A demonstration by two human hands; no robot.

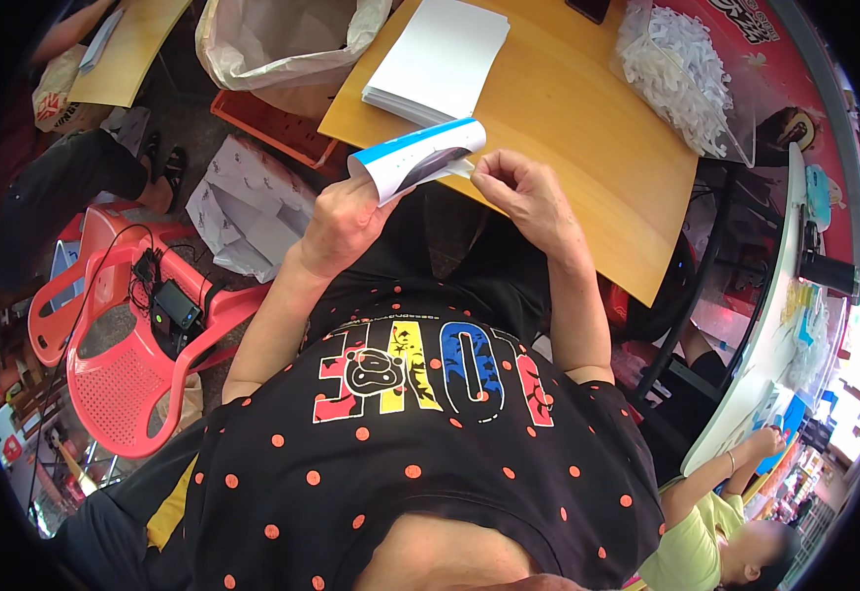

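A seated person is gripping a curled printed sheet (pixel 418 158) with both hands, just off the near edge of a wooden table (pixel 568 128). The left hand (pixel 346 225) is closing around the sheet's lower left end, thumb and fingers clamping the paper, while the right hand (pixel 520 192) is pinching the opposite edge between thumb and fingertips. The sheet, white with a blue band and a dark printed shape, is bending into a loose roll above the person's lap.

On the table, just beyond the sheet, a stack of white sheets (pixel 440 59) is lying flat. Toward the table's far right corner, a clear plastic bag of small white paper pieces (pixel 681 69) is sitting. Left of the table, a large pale plastic sack (pixel 282 44) is standing open over an orange crate (pixel 272 123), with white paper bags (pixel 248 202) lying on the floor nearby. Farther left of the table, stacked red plastic chairs (pixel 120 345) are carrying a small black device with cables (pixel 176 305). Right of the table, another person in a yellow-green top (pixel 696 532) is reaching toward a white counter (pixel 774 325).
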